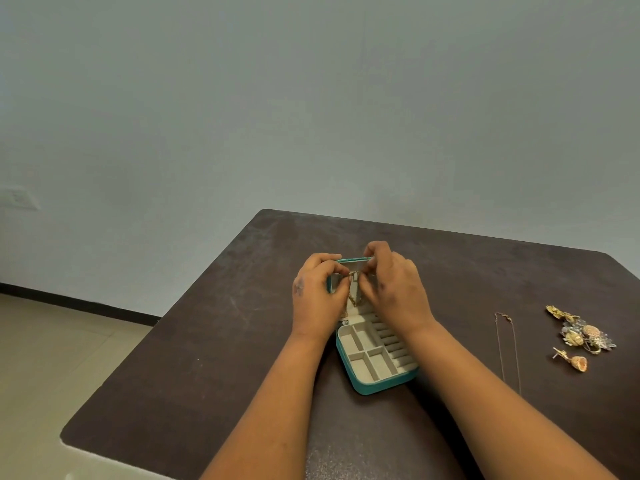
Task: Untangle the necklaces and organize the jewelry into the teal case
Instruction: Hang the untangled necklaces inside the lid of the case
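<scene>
The teal case [377, 384] lies open in the middle of the table, its cream compartments bare and its lid upright at the far side. My left hand [317, 292] and my right hand [394, 282] meet in front of the lid. Both pinch a gold necklace [352, 299] that hangs down against the lid's inside. A thin chain necklace [507, 344] lies stretched out on the table to the right. Further right sits a pile of gold jewelry [581, 332], with a single gold earring [573, 360] just below it.
The dark brown table [225, 341] stands against a plain grey-blue wall. Its left edge drops to a beige tiled floor [52, 358]. My forearms cross the table's near part on both sides of the case.
</scene>
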